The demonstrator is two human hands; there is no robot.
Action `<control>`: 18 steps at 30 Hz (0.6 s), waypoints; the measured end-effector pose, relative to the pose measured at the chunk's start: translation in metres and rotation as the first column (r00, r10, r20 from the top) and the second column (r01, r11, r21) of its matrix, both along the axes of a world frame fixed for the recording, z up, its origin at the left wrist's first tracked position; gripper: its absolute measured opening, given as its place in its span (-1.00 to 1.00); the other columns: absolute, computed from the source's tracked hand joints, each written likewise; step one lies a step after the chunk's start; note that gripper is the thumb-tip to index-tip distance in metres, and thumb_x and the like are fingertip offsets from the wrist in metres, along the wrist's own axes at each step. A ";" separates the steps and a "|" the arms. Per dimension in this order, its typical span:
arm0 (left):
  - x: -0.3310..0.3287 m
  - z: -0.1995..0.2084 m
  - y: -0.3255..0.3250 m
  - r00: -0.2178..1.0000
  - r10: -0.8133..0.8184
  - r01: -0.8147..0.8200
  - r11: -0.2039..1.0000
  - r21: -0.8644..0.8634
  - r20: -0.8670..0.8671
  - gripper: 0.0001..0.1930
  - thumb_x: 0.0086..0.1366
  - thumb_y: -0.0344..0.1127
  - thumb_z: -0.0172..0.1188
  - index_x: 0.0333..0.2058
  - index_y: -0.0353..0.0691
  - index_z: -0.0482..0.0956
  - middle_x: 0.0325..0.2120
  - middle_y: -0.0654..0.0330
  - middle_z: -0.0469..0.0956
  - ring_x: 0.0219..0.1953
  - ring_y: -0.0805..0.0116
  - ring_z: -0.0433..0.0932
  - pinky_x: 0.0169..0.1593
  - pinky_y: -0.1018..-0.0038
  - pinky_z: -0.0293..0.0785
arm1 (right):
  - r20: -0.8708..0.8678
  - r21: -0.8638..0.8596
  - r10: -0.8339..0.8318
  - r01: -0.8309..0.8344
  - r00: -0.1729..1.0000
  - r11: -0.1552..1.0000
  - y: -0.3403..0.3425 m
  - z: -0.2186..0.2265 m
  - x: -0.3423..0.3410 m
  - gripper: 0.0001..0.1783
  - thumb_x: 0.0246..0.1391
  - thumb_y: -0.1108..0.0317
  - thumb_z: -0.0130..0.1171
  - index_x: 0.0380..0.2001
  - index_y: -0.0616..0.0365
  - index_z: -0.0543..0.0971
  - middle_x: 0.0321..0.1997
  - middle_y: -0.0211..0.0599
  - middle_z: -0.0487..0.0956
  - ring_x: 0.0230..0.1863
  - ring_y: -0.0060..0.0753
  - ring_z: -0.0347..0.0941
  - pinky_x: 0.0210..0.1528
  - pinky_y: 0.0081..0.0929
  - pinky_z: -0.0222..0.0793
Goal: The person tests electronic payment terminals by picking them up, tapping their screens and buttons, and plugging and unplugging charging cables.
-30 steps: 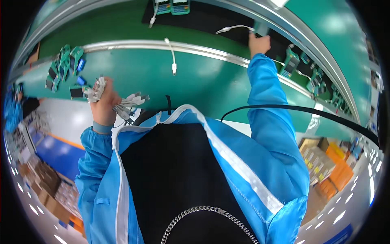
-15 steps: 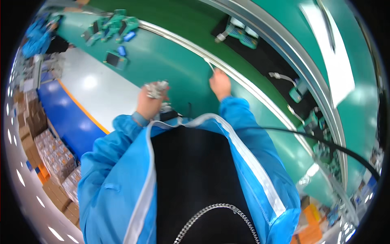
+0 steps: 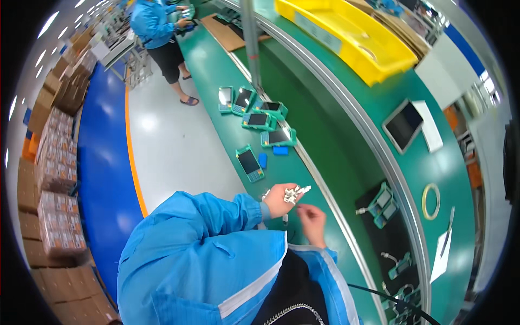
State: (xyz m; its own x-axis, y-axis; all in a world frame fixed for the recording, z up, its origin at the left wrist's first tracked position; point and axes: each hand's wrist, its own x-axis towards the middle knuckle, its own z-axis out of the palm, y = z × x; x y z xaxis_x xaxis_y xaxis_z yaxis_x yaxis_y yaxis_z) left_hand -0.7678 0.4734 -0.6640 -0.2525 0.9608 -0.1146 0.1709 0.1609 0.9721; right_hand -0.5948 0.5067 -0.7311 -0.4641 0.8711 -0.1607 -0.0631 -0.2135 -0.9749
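Note:
My left hand (image 3: 280,200) is closed around a bunch of small white cable plugs (image 3: 292,195), which stick out past its thumb side. Just to the right and nearer me, my right hand (image 3: 313,221) has its fingers curled together, thumb against fingertips. Whatever it may pinch is too small to make out. Below the hands a small white plug (image 3: 285,219) shows, partly hidden. Beyond them on the green bench lie a green handheld device with a dark screen (image 3: 249,163), a blue block (image 3: 262,160) and several more such devices (image 3: 259,121).
A metal rail (image 3: 346,100) curves along the right. Behind it stand a yellow bin (image 3: 346,32), a tablet (image 3: 403,125) and a tape roll (image 3: 431,201). Devices with white cables (image 3: 382,205) lie on a black strip. A co-worker (image 3: 154,27) stands far left. A post (image 3: 250,43) rises from the bench.
My view has swung toward the left of the bench. My hands have come close together; the right has left the pale rail, where it held a thin white strip. The left still holds the plugs.

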 end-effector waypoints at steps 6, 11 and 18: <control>-0.047 -0.004 -0.009 0.999 -0.018 0.017 1.000 0.014 0.033 -0.88 0.33 -0.32 0.15 -0.28 -0.25 0.53 -0.51 0.27 0.54 -0.45 0.50 0.49 -0.35 0.48 0.47 | 0.719 0.577 -0.676 0.400 0.164 0.712 0.146 -0.169 0.145 -0.44 0.01 0.02 0.26 -0.29 0.46 0.53 -0.28 0.20 0.59 -0.18 0.15 0.56 -0.10 -0.11 0.47; -0.027 -0.003 -0.031 0.989 0.103 -0.102 0.995 -0.011 0.110 -0.86 0.33 -0.29 0.15 -0.24 -0.23 0.54 -0.47 0.25 0.58 -0.41 0.46 0.55 -0.30 0.46 0.49 | 0.858 0.478 -0.507 0.234 0.082 0.847 0.185 -0.167 0.164 -0.45 0.02 0.03 0.23 -0.34 0.47 0.51 -0.30 0.26 0.58 -0.22 0.25 0.55 -0.14 -0.01 0.49; 0.033 -0.005 -0.033 0.989 0.125 -0.136 0.979 -0.151 -0.082 -0.82 0.25 -0.29 0.27 -0.26 -0.24 0.55 -0.39 0.22 0.63 -0.35 0.45 0.59 -0.24 0.43 0.53 | 0.817 0.469 -0.573 0.503 0.065 0.726 0.162 -0.144 0.198 -0.44 0.01 0.03 0.19 -0.32 0.49 0.48 -0.27 0.36 0.57 -0.15 0.33 0.53 -0.10 0.06 0.48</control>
